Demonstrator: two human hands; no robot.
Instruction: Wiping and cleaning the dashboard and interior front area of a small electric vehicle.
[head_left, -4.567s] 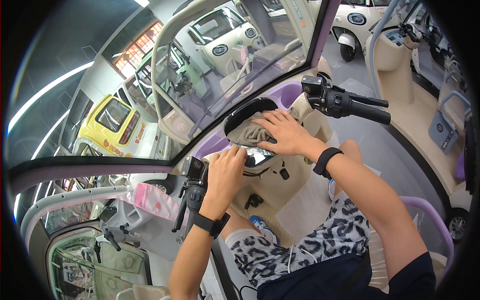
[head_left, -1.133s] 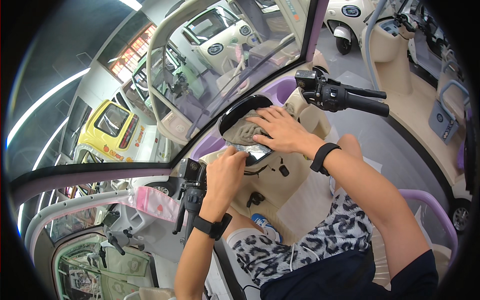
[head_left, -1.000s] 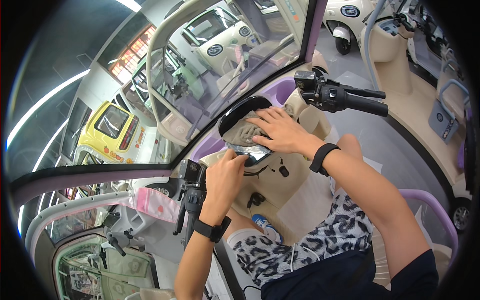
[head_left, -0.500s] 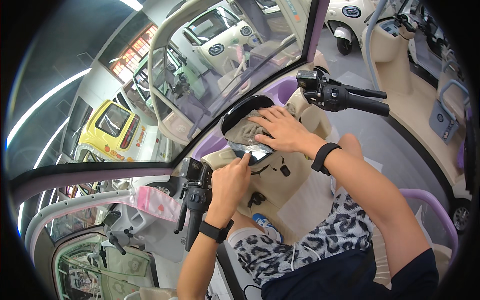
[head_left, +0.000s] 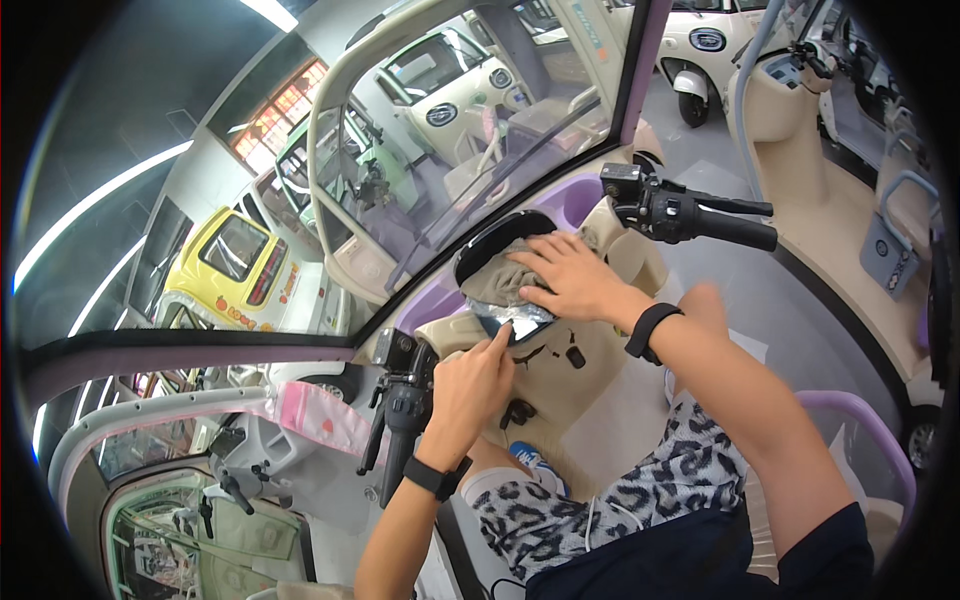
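A rounded dashboard display with a glossy black rim (head_left: 490, 241) sits between the handlebars. My right hand (head_left: 572, 277) lies over a bunched grey-beige cloth (head_left: 494, 279) and presses it onto the display, fingers bent over it. At the display's lower edge is a shiny patch (head_left: 505, 317), perhaps clear film or wet glare; I cannot tell which. My left hand (head_left: 474, 381) reaches this edge with its index finger stretched out, while the other fingers curl in. Its thumb is mostly hidden. No object shows in the left hand.
Black handlebar grips stand at left (head_left: 404, 415) and right (head_left: 735, 226). Keys with a black fob (head_left: 575, 357) hang below the display. A curved windshield (head_left: 440, 190) rises ahead, with purple trays (head_left: 570, 203) along the dashboard. Several small vehicles, one a yellow car (head_left: 225, 255), stand around.
The whole view has shifted slightly, so the dashboard and both hands sit a little lower and further right. My right hand remains on the cloth; the left fingertip stays at the display's lower edge.
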